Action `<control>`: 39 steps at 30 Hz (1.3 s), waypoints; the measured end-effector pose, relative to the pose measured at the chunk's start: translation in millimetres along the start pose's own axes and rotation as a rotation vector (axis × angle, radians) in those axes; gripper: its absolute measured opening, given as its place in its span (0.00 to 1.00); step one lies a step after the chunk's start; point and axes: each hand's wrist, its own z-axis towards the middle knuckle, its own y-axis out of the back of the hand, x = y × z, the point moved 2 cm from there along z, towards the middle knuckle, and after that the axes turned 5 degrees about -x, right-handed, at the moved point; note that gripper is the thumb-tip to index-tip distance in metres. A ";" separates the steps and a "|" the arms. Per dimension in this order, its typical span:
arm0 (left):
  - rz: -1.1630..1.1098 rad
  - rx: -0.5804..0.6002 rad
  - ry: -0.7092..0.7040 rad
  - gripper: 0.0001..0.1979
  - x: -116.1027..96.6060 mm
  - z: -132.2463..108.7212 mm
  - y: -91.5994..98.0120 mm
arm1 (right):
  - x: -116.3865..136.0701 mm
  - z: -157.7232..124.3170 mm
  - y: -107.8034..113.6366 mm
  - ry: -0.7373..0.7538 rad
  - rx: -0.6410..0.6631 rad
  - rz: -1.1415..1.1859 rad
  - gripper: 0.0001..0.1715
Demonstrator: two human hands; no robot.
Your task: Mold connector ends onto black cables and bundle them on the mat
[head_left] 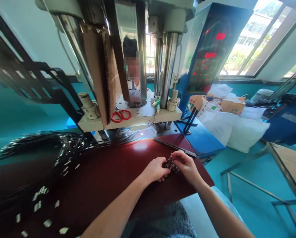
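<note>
Small dark part [170, 164] sits pinched between left hand [155, 170] and right hand [186, 165] over the red table [108, 175].

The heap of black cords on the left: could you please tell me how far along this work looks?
Done: no finished pile is visible. In hand: the left hand and right hand pinch a small dark metal-studded piece over the red board. Left: the big heap of black cords apparently waits; the red scissors lie on the press platform.
</note>
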 end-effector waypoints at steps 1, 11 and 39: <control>0.171 -0.078 -0.039 0.09 -4.2 -1.7 -0.7 | -1.1 -0.1 1.0 -0.008 0.020 0.009 0.12; 0.783 -0.175 -0.110 0.11 -30.7 -6.6 -26.4 | -9.1 -8.1 13.5 -0.095 0.003 0.105 0.12; -0.718 0.098 0.008 0.12 3.6 -11.9 1.5 | 24.1 24.9 22.2 0.053 0.172 -0.962 0.22</control>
